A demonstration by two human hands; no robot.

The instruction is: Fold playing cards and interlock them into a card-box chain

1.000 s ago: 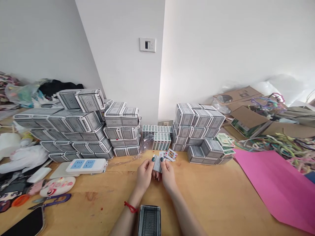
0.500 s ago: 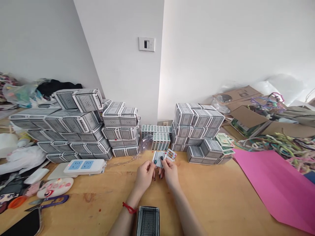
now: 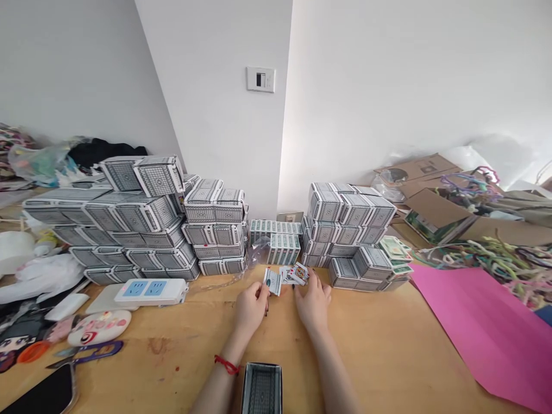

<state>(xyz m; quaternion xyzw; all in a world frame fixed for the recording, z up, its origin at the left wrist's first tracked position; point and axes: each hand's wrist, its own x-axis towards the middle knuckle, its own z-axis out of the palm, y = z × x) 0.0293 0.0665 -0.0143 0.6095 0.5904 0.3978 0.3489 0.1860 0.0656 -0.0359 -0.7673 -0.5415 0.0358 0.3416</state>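
Observation:
My left hand (image 3: 251, 306) pinches a small deck of cards (image 3: 272, 281) above the wooden table (image 3: 181, 339), patterned back partly toward me. My right hand (image 3: 314, 300) has its fingers spread and reaches to a few loose face-up cards (image 3: 297, 272) lying on the table just beyond it, fingertips touching or nearly touching them. A red string circles my left wrist. An open patterned card box (image 3: 261, 388) stands close to me between my forearms.
Stacks of patterned card boxes (image 3: 142, 221) rise at the left and at the right (image 3: 349, 224), with small green decks (image 3: 278, 238) between them by the wall. A power strip (image 3: 149, 290), scissors (image 3: 86, 352) and phone (image 3: 43, 395) lie left; pink paper (image 3: 483, 328) right.
Both hands held the deck together before. The right hand has let go and moved right and forward onto the loose cards; the left keeps the deck.

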